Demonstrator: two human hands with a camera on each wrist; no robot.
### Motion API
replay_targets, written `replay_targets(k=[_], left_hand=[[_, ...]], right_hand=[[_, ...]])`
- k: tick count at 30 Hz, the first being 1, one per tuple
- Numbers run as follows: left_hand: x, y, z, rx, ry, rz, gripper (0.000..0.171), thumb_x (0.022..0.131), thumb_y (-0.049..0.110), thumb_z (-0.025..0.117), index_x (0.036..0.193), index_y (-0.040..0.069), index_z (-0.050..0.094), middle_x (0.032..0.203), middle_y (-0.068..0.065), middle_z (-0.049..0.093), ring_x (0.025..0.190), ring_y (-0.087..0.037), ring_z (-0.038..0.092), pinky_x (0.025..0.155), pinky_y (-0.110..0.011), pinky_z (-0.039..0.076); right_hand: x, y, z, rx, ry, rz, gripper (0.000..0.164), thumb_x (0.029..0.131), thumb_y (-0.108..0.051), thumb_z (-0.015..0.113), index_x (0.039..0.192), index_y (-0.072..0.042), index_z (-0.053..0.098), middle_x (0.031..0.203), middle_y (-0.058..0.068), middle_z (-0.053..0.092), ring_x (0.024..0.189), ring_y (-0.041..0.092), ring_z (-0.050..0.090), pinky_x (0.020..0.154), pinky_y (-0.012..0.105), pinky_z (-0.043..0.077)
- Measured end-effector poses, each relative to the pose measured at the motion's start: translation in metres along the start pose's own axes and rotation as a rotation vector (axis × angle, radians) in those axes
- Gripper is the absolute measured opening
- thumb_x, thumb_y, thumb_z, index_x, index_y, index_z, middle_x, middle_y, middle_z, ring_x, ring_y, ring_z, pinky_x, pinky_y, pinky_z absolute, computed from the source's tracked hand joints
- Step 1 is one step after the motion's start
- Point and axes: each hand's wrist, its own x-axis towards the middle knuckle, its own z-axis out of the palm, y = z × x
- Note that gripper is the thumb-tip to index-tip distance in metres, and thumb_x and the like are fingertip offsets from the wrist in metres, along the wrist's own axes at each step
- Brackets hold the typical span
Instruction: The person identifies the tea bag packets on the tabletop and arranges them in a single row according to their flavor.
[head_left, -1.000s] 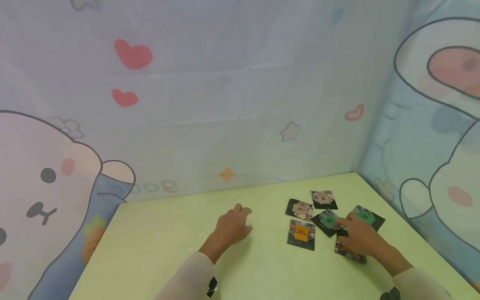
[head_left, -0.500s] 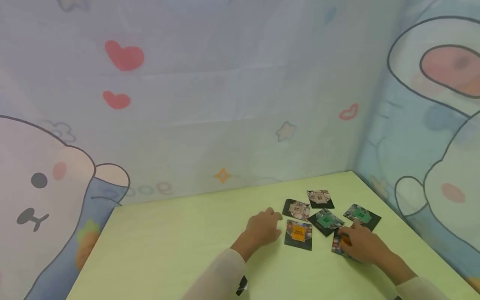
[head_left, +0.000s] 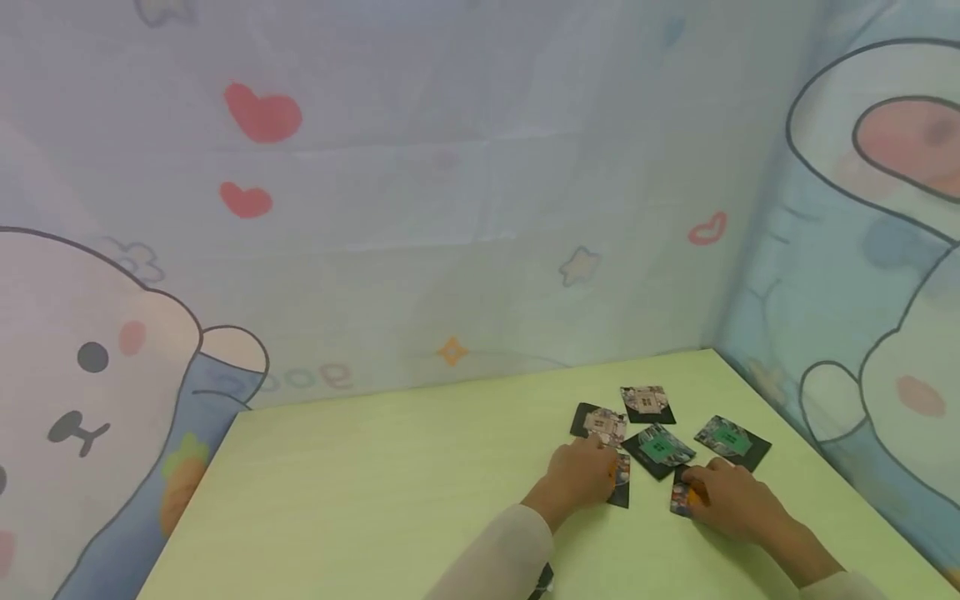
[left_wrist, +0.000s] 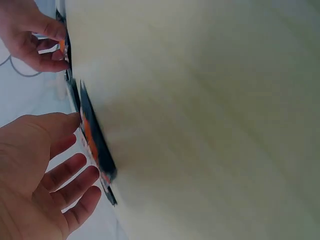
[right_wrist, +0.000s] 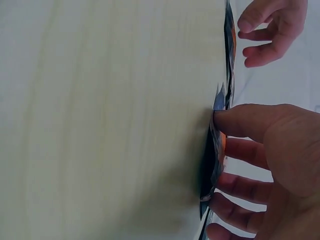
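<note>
Two flat square packets with orange labels lie on the table [head_left: 360, 483], partly covered by the hands. My left hand [head_left: 577, 475] is over the left orange packet [head_left: 621, 483]. In the left wrist view its thumb meets the packet's edge, while the fingers stay loosely spread beside it. With thumb and fingertips, my right hand [head_left: 735, 500] pinches the right orange packet [head_left: 679, 493]; the right wrist view shows that packet [right_wrist: 212, 160] slightly bent, its thumb-side edge raised. Two green-labelled packets [head_left: 658, 450] [head_left: 731, 441] lie just behind the right hand.
Farther back lie two beige-labelled packets [head_left: 600, 423] [head_left: 647, 404]. A printed cloth [head_left: 450, 208] hangs behind the table, and another patterned cloth [head_left: 825, 292] borders its right side.
My left hand has moved right, from bare table to the left orange packet. My right hand has drawn back from the green packet and settled on the right orange packet.
</note>
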Motion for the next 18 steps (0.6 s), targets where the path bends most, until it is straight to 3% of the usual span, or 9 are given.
replay_targets(k=[6, 9, 18], left_hand=[[0.004, 0.008, 0.01, 0.073, -0.026, 0.016, 0.032, 0.098, 0.042, 0.062, 0.128, 0.052, 0.064, 0.112, 0.009, 0.064, 0.08, -0.013, 0.053, 0.06, -0.027, 0.048], [0.005, 0.011, 0.009, 0.095, -0.052, 0.0, 0.033, 0.097, 0.043, 0.064, 0.128, 0.054, 0.063, 0.112, 0.008, 0.064, 0.08, -0.014, 0.052, 0.059, -0.028, 0.047], [0.01, 0.015, 0.0, 0.091, -0.143, -0.051, 0.037, 0.095, 0.047, 0.066, 0.132, 0.054, 0.061, 0.121, 0.007, 0.064, 0.091, -0.013, 0.057, 0.072, -0.03, 0.055]], right_hand=[[0.0, 0.001, 0.004, -0.004, 0.01, -0.004, 0.044, 0.081, -0.036, 0.081, 0.117, -0.012, 0.072, 0.105, 0.011, 0.064, 0.087, 0.033, 0.063, 0.065, 0.054, 0.056], [-0.001, 0.002, 0.005, 0.018, 0.026, -0.021, 0.041, 0.081, -0.033, 0.08, 0.115, -0.012, 0.072, 0.103, 0.01, 0.063, 0.085, 0.03, 0.063, 0.066, 0.052, 0.056], [0.0, 0.002, 0.003, -0.004, 0.037, -0.027, 0.041, 0.081, -0.032, 0.082, 0.115, -0.012, 0.072, 0.102, 0.011, 0.064, 0.084, 0.028, 0.064, 0.068, 0.05, 0.057]])
